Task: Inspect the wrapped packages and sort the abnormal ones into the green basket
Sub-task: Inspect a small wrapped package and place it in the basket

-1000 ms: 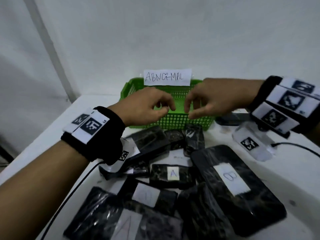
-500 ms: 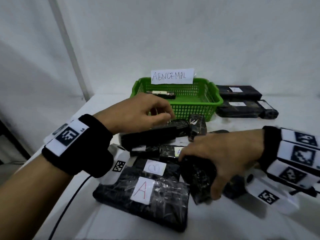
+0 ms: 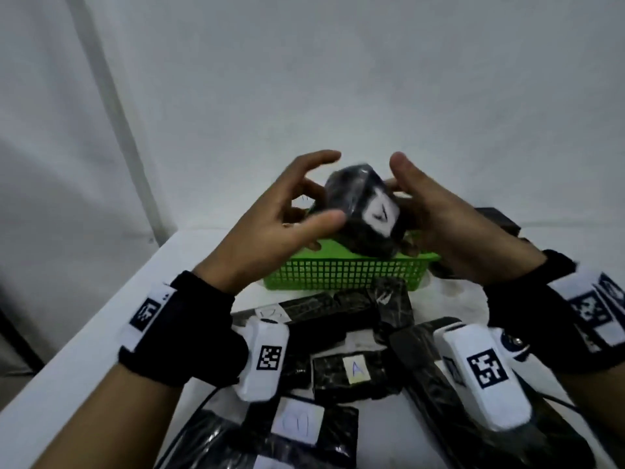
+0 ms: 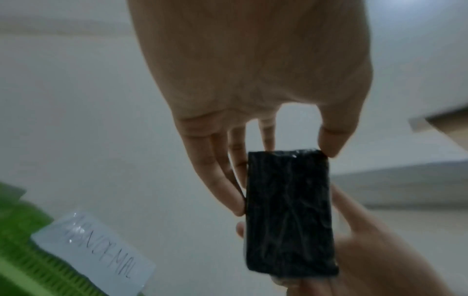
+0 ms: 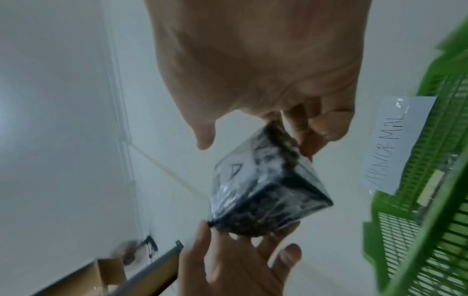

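The left hand (image 3: 270, 228) is raised over the worktop (image 3: 101, 333) with its fingers (image 4: 222, 180) spread and lightly bent, their tips and the thumb touching the left side and near corner of one black wrapped package (image 3: 363, 214). That package sits in the air between the two hands, tilted, just above the near rim of the single green basket (image 3: 341, 274); a white label with a dark mark faces the head camera, though motion blur leaves the mark unreadable. From the left wrist camera the package shows a plain crinkled black face. The right hand (image 3: 449, 225) grips the package from the right, fingers (image 5: 307, 144) curled onto its far edge while the thumb stands free above it. A white card reading ABNORMAL (image 5: 390, 148) is fixed to the basket, beyond the fingers. Below and nearer than both hands, a heap of black wrapped packages (image 3: 338, 333) lies on the worktop; at least six can be counted, overlapping, one marked A (image 3: 356, 368). To the right of the right hand, more dark packages (image 3: 497, 218) are partly hidden, their number unclear.
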{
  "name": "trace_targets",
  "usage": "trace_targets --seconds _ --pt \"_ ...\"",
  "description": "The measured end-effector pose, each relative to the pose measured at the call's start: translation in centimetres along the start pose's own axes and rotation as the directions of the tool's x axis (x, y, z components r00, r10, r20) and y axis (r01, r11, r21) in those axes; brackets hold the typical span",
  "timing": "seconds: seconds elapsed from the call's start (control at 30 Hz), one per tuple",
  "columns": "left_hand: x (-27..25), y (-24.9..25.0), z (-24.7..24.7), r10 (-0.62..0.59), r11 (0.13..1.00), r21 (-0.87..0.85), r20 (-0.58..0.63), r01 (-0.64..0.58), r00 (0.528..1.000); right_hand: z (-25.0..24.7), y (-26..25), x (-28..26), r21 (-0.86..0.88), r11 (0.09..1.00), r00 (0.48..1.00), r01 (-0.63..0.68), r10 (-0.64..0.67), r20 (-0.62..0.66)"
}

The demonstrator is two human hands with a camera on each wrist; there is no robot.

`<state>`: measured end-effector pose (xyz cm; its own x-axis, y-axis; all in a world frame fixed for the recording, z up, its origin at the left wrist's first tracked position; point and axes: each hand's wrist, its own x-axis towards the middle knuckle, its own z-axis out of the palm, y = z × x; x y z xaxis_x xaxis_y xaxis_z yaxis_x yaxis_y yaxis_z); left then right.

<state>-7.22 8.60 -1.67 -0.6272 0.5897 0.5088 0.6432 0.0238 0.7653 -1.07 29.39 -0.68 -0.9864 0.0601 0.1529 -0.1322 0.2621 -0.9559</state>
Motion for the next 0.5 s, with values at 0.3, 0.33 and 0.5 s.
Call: trace_targets --seconds 0.3,0.33,0.5 --pt "1.2 -2.7 1.5 -0.304 0.767 -0.592 0.009 0.250 0.953 0.7 1.2 1.1 0.125 0.974 0.979 0.189 -0.177 -0.103" --pt "1.3 -2.7 1.7 -0.304 0.795 -0.558 -0.025 0.239 0.952 0.8 1.4 1.1 0.109 0.974 0.976 0.199 -0.186 -0.116" --pt "1.8 -2.4 2.8 -0.248 0.907 -0.367 -0.064 0.208 0.967 0.0 2.2 0.5 0.088 0.989 0.990 0.118 -0.110 -0.092"
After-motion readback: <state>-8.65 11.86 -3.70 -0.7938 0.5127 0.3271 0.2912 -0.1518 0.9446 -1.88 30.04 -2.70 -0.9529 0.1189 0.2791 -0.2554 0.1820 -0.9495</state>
